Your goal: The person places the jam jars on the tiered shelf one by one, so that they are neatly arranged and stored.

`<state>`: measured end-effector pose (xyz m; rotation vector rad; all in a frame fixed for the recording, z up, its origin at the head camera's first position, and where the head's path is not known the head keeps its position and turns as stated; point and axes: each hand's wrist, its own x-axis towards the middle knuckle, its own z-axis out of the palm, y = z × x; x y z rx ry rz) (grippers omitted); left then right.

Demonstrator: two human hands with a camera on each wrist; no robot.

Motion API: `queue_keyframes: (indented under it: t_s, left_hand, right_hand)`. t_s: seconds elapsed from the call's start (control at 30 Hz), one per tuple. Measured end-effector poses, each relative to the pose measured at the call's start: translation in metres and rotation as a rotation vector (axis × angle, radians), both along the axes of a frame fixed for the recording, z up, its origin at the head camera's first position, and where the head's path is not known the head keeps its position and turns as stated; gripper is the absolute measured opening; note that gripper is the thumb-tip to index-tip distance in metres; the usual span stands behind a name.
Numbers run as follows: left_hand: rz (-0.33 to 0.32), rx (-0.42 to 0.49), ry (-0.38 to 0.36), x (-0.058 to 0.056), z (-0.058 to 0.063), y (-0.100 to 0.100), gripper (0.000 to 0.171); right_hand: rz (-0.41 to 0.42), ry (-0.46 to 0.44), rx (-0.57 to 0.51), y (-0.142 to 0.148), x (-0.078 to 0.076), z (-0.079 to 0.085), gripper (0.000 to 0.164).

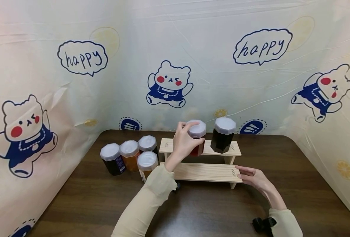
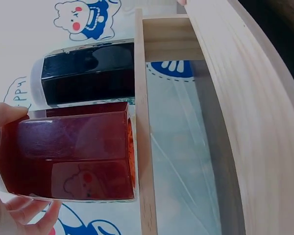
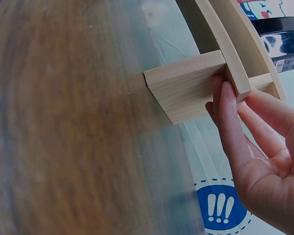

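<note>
The fingers of the left hand (image 1: pixel 182 141) grip a dark red, faceted clear jar with a frosted white octagonal lid (image 2: pixel 78 156), held upright at the upper board of a two-step pale wooden rack (image 1: pixel 206 171); whether its base touches the board is hard to tell. The fingers of the right hand (image 1: pixel 255 179) pinch the right end of the lower board. Just right of the left fingers, a black faceted jar with a white lid (image 1: pixel 221 140) stands on the upper board. Left of those fingers, four white-lidded octagonal jars, dark and amber (image 1: pixel 131 161), cluster on the dark brown wooden table (image 1: pixel 207 207) that spreads beneath both hands. Beyond the fingers hangs a pale cloth printed with bears (image 1: pixel 213 59).
</note>
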<state>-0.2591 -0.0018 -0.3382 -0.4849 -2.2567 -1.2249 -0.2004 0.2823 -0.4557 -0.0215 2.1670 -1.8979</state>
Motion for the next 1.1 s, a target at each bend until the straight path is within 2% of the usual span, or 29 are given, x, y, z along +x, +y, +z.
queue_keyframes:
  t_s: [0.27, 0.6, 0.73, 0.9, 1.1]
  left_hand:
    - [0.013, 0.001, -0.009, -0.01, 0.003, 0.01, 0.05]
    - [0.03, -0.014, -0.077, -0.018, 0.001, 0.02, 0.049]
    - [0.032, -0.03, -0.059, -0.02, 0.0, 0.022, 0.05]
    - [0.005, -0.086, -0.036, -0.02, -0.001, 0.02, 0.054]
    - [-0.08, -0.1, -0.108, -0.017, 0.001, 0.013, 0.055]
  right_hand:
    - [0.013, 0.012, -0.014, 0.0, 0.0, 0.001, 0.058]
    - [0.018, 0.015, -0.007, 0.001, 0.0, 0.0, 0.058]
    - [0.023, 0.02, -0.009, 0.001, -0.001, 0.0, 0.057]
    - [0.025, 0.026, -0.025, 0.002, -0.001, -0.001, 0.057]
    - [0.036, 0.032, -0.043, 0.003, -0.001, -0.002, 0.056]
